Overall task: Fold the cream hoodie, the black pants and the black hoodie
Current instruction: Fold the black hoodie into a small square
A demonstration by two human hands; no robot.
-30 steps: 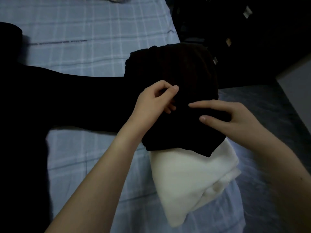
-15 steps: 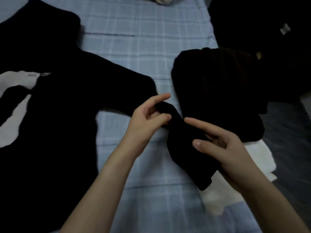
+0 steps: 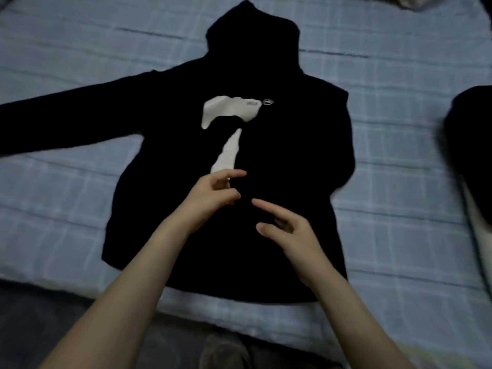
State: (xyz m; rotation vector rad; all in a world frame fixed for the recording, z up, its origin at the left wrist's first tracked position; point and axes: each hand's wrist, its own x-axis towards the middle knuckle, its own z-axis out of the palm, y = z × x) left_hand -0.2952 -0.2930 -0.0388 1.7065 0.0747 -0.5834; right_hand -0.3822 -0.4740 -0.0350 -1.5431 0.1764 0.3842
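The black hoodie [image 3: 279, 145] lies flat on the bed, hood at the far end, with a white print [image 3: 226, 110] on its chest. Its left sleeve stretches out to the left, and its right sleeve is brought in across the body. Over the middle of the body, my left hand [image 3: 213, 198] and my right hand [image 3: 290, 233] hold that sleeve's end between thumb and fingers; black on black blurs the grip. At the right edge the folded black pants [image 3: 471, 155] rest on the folded cream hoodie [image 3: 479, 222], of which a sliver shows.
A pale blue checked sheet [image 3: 399, 129] covers the bed. The bed's near edge runs along the bottom, with dark floor [image 3: 40, 315] below it at the left.
My view has swung left from the folded stack to the black hoodie. Both hands have carried the right sleeve from beside the stack to over the hoodie's body.
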